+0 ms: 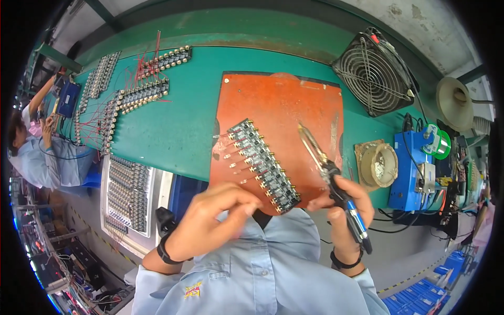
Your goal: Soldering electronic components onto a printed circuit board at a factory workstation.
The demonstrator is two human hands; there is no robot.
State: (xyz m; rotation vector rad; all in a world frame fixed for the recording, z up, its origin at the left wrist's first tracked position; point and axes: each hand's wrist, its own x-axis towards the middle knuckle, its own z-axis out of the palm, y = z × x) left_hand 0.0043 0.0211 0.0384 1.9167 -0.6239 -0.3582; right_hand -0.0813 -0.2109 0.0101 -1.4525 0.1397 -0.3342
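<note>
A panel of small black circuit boards (265,165) with brass connectors along its right edge lies aslant on an orange work board (278,100). Short thin wires stick out from the panel's left side. My right hand (346,205) grips the black and blue handle of a soldering iron (342,197), whose metal tip points up and away over the orange board, right of the panel. Close to the panel's near left edge is my left hand (223,212), thumb and forefinger brought together. Whatever those fingers may pinch is too small to make out.
Left on the green table (178,121) lie more circuit board strips (144,94) with red wires. A fan (373,71), a round pot (378,164), a blue soldering station (409,170) and a green solder spool (441,142) stand right. A co-worker (50,152) sits far left, beyond a board-filled tray (152,210).
</note>
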